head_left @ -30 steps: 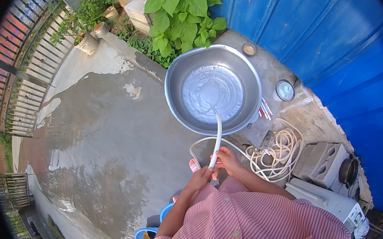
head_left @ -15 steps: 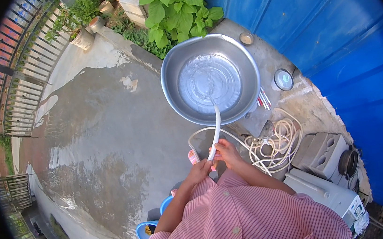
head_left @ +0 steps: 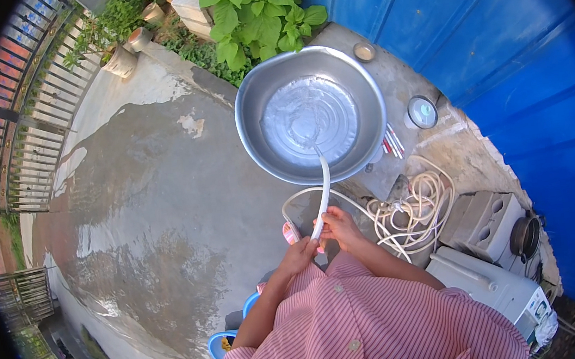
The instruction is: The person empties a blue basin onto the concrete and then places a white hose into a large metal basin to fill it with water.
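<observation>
Both my hands are closed around a white hose (head_left: 324, 188) in front of my body. My left hand (head_left: 300, 254) grips it lower down, and my right hand (head_left: 338, 225) holds it just above, on the right side. The hose end reaches over the near rim of a large round metal basin (head_left: 252, 139). Water (head_left: 309, 109) runs from it and ripples over the basin's bottom. From my hands the hose loops away right to a tangled coil on the ground.
Right of the basin are a glass jar (head_left: 422, 112), a small round tin (head_left: 364, 51) and some red-and-white sticks (head_left: 392, 142). Concrete blocks (head_left: 480, 220), a dark pan (head_left: 525, 237) and a pale machine (head_left: 480, 285) stand at right. Blue basins (head_left: 217, 346) sit at lower left. A blue metal wall (head_left: 499, 49) rises behind.
The view has shifted slightly, so the basin sits a little higher and further left. My hands keep the same hold on the hose, and water still runs.
</observation>
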The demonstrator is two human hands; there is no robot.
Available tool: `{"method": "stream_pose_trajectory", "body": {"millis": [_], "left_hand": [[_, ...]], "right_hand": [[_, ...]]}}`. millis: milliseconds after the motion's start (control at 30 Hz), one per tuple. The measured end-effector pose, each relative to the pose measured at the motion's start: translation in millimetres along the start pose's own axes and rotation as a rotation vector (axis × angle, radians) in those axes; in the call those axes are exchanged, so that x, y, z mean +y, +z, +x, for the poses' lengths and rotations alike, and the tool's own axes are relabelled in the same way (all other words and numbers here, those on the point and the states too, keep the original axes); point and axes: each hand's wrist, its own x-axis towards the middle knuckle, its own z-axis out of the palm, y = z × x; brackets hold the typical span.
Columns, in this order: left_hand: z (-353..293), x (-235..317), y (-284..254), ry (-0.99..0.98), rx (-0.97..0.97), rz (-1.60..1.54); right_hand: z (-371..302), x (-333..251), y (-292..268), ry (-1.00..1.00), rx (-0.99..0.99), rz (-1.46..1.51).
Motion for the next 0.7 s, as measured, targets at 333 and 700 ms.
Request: {"method": "stream_pose_trajectory", "body": {"millis": [333,700], "left_hand": [[6,3,7,-0.004,-0.009,0.048],[10,6,11,-0.011,-0.031,0.065]], "right_hand": [[2,-1,-10,-0.001,0.005,0.030],[3,-4,-17,-0.017,-0.008,0.006]]}}
